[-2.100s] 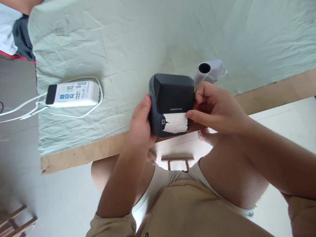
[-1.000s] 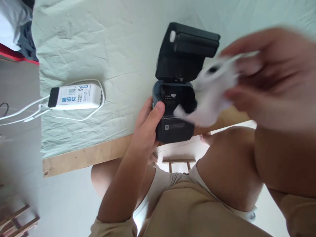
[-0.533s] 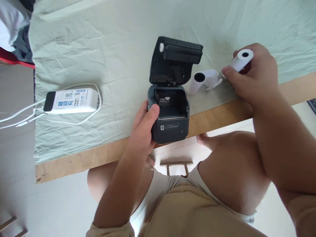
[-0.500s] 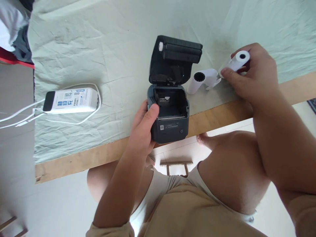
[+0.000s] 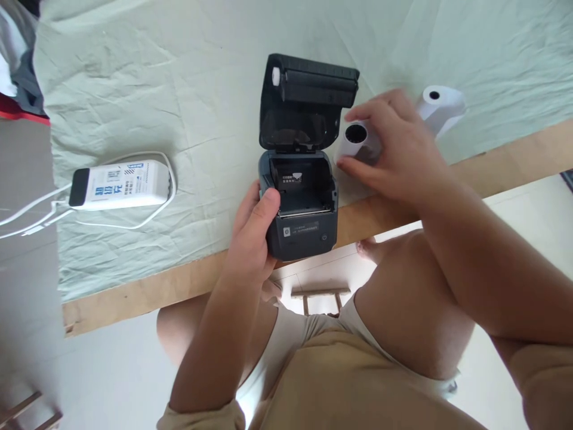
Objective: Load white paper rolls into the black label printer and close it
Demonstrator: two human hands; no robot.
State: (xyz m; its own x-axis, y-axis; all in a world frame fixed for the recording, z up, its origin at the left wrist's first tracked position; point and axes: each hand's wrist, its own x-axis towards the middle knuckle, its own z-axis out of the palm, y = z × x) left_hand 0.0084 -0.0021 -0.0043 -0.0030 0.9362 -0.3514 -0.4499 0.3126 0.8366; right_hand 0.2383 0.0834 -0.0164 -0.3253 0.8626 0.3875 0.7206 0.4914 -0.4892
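A dark portable label printer (image 5: 304, 233) sits at the table's front edge with its lid (image 5: 308, 101) swung up and its paper bay bare inside. My left hand (image 5: 253, 230) holds it by its left side, thumb on the rim of the bay. Just right of the printer stands a white paper roll (image 5: 344, 148) with a dark core. My right hand (image 5: 394, 143) has its thumb and fingers around this roll, slightly blurred. Farther right, behind that hand, another white paper roll (image 5: 443, 110) stands on the cloth with a loose tail of paper.
A white power bank (image 5: 123, 184) with white cables lies at the left on the pale green cloth (image 5: 197, 77). The wooden table edge (image 5: 147, 289) runs along the front, above my legs. A wooden stool part (image 5: 320, 292) shows on the floor below.
My right hand has let go of the farther paper roll and moved left to the one beside the printer. My left hand keeps its hold. The whole view has shifted slightly.
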